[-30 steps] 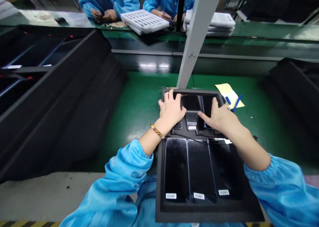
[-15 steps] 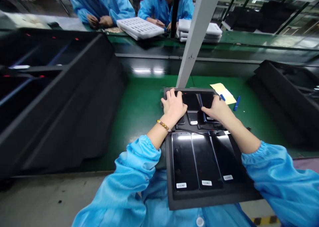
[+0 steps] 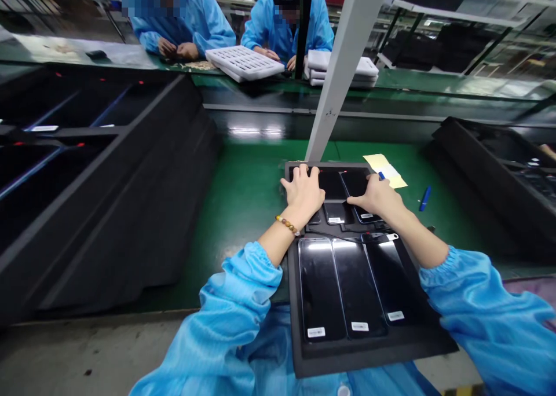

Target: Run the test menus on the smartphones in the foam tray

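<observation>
A black foam tray [image 3: 369, 358] lies in front of me, its near end over the edge at my lap. It holds two rows of dark phones with small white labels. My left hand [image 3: 304, 194], fingers spread, rests over the far-left phone and covers most of it. At the far-right phone [image 3: 359, 184] is my right hand [image 3: 379, 199], its thumb stretched across the glass and its fingers toward the tray's right side, partly hidden. Between the rows runs a thin black cable [image 3: 332, 234]. Three phones, one of them the middle phone [image 3: 358, 286], fill the near row.
Stacked black trays with phones [image 3: 143, 170] stand at left, and more black trays [image 3: 482, 170] at right. Beyond the tray are a yellow paper [image 3: 393, 179] and a blue pen [image 3: 425, 198]. A grey post [image 3: 330, 95] rises behind. Two co-workers sit opposite near white trays [image 3: 245, 63].
The view has tilted up slightly, so the scene sits lower. The blue pen lies a little farther right and nearer. Both hands keep nearly the same places on the tray.
</observation>
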